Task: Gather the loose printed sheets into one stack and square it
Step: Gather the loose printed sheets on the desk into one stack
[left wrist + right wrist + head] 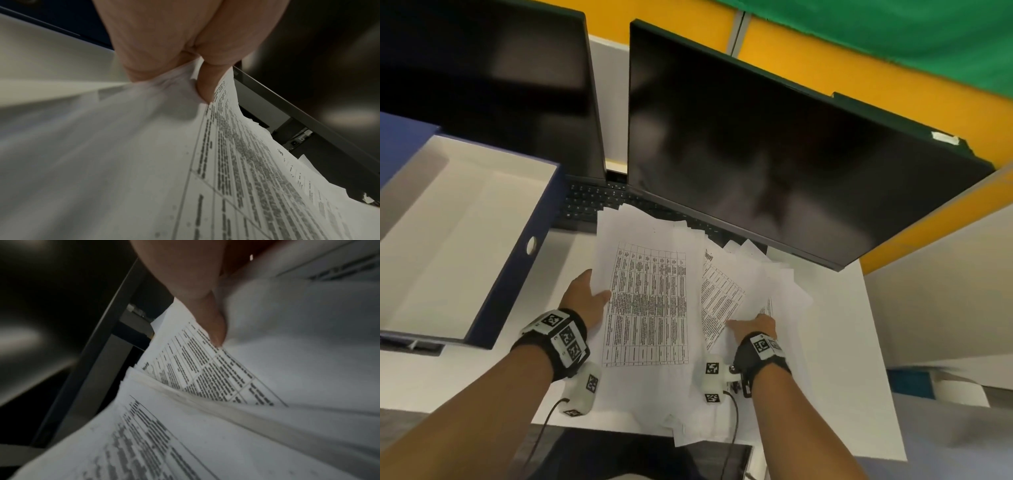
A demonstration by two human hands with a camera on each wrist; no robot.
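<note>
A loose bundle of printed sheets with black tables hangs fanned and uneven between both hands above the desk. My left hand grips the bundle's left edge, thumb on top; in the left wrist view the thumb presses on the sheets. My right hand holds the right-hand sheets, which splay out at an angle. In the right wrist view a fingertip pinches between sheets. More white paper lies flat on the desk under the bundle.
An open blue box file with a white inside stands at the left. Two dark monitors rise behind, with a black keyboard under them. A dark tablet-like slab lies at the near edge. A partition wall closes the right.
</note>
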